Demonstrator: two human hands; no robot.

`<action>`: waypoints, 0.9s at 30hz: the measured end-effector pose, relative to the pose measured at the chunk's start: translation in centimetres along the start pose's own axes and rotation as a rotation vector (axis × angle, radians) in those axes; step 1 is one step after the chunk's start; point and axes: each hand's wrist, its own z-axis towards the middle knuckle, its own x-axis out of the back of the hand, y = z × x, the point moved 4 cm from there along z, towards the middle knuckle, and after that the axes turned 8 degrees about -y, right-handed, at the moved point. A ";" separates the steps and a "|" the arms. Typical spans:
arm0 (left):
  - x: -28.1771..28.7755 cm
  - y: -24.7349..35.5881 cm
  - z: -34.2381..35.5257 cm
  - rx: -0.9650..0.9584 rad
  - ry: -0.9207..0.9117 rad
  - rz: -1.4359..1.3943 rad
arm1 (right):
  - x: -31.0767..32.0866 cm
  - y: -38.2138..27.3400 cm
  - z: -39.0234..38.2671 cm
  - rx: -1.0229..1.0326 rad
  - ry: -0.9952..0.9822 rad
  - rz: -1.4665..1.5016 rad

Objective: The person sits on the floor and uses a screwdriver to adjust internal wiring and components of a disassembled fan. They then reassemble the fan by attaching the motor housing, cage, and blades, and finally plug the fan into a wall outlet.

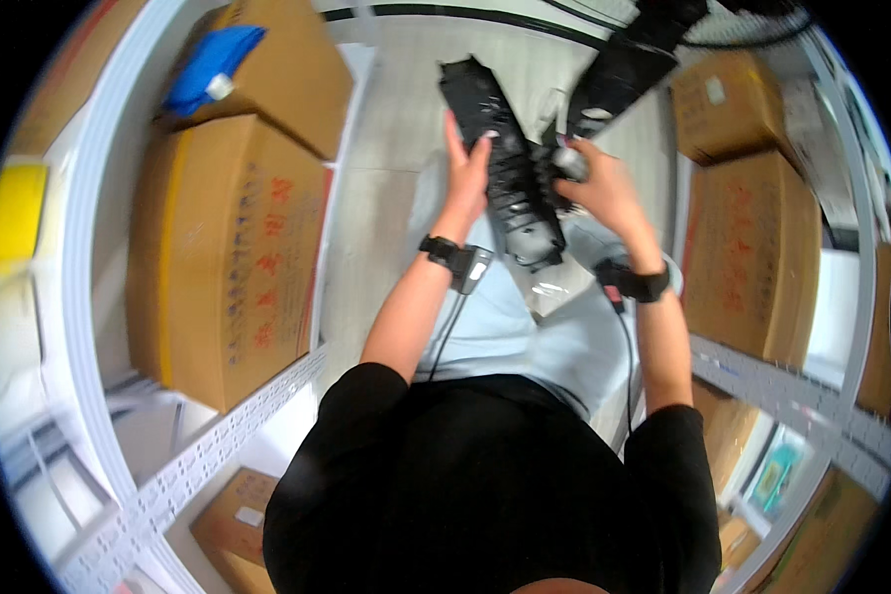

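A long, shiny black bundle (pixel 510 163) with a ribbed middle is held tilted in front of my knees; its exact kind cannot be made out. My left hand (pixel 470 173) grips its left side, thumb laid over the upper face. My right hand (pixel 604 188) is at the bundle's right side, fingers curled round a small greyish rounded piece (pixel 569 163), which blur and the fingers partly hide. Beyond that hand, a second black length (pixel 624 79) stretches toward the upper right. Clear plastic film (pixel 546 292) shows below the bundle, between my legs.
Metal shelving (pixel 218 436) stands close on my left, bearing large cardboard boxes (pixel 233 257) and a blue packet (pixel 216 69). Shelves on my right carry more cardboard boxes (pixel 747 257). Pale floor (pixel 386 119) lies between them. Cables (pixel 450 332) hang from both wrist-worn devices.
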 end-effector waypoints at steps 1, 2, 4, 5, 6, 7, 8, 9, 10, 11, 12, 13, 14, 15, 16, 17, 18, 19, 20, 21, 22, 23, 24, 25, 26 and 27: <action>0.2 0.0 0.0 0.021 0.024 -0.028 | 0.6 0.6 -0.1 0.022 -0.011 0.002; 0.0 -0.1 0.1 0.052 0.042 -0.047 | 1.0 2.8 -0.3 0.108 0.066 -0.037; 0.1 -0.3 0.2 0.051 0.099 -0.043 | 1.1 5.1 -0.1 0.142 0.062 -0.052; 0.7 0.2 0.2 0.024 0.130 -0.026 | 1.4 4.8 -0.1 0.086 -0.023 -0.049; 1.1 1.1 0.1 0.028 0.125 -0.055 | 1.2 5.1 0.0 0.042 -0.061 -0.033; 1.6 1.6 -0.4 0.050 0.115 -0.083 | 0.3 6.0 -0.3 -0.019 -0.100 -0.013; 2.8 2.7 -1.2 0.022 0.175 -0.065 | -1.3 6.6 -0.1 0.013 -0.119 -0.004; 3.7 3.6 -1.8 0.017 0.233 -0.059 | -3.0 7.8 -0.2 0.032 -0.126 0.002; 4.2 4.6 -2.2 0.008 0.284 -0.060 | -4.4 8.8 -0.1 0.050 -0.126 0.000; 4.9 5.6 -2.8 -0.002 0.337 -0.064 | -5.8 9.5 0.1 0.095 -0.099 -0.033; 3.9 7.9 -3.8 -0.024 0.449 -0.030 | -7.4 10.7 0.4 0.134 -0.067 -0.056; 4.6 10.5 -1.7 -0.156 0.379 -0.004 | -6.5 10.3 2.6 0.199 0.026 -0.127; 5.6 13.4 0.1 -0.266 0.371 0.010 | -5.8 10.3 5.4 0.234 0.067 -0.194; 10.2 15.6 -0.3 -0.335 0.387 0.050 | -7.3 9.1 5.9 0.226 0.091 -0.195; 12.8 17.5 -1.0 -0.391 0.418 0.130 | -7.9 9.0 6.3 0.215 0.116 -0.200; 13.0 19.3 -2.0 -0.380 0.437 0.084 | -8.4 9.3 6.7 0.194 0.143 -0.204; 13.3 21.6 -3.5 -0.376 0.466 0.041 | -8.7 9.4 7.1 0.204 0.163 -0.214; 18.8 23.5 -5.1 -0.414 0.469 0.056 | -9.4 8.8 7.7 0.224 0.150 -0.215; 21.4 24.9 -5.6 -0.481 0.579 0.011 | -9.9 9.4 8.2 0.213 0.149 -0.227; 25.3 26.9 -7.5 -0.549 0.688 0.074 | -10.5 9.3 8.7 0.217 0.140 -0.232; 25.6 27.9 -7.5 -0.538 0.640 -0.022 | -10.3 10.3 8.8 0.161 0.148 -0.275; 26.1 29.0 -7.9 -0.536 0.747 -0.036 | -10.0 10.7 8.8 0.151 0.164 -0.286; 29.5 31.0 -9.9 -0.573 0.805 -0.041 | -10.4 10.1 9.1 0.173 0.164 -0.282; 28.8 31.2 -9.1 -0.519 0.822 -0.085 | -9.7 11.1 9.0 0.145 0.190 -0.305; 32.6 33.8 -12.2 -0.549 0.870 -0.067 | -10.5 10.4 9.5 0.172 0.144 -0.340; 36.1 36.2 -15.9 -0.582 0.928 -0.046 | -11.6 9.3 10.0 0.187 0.113 -0.327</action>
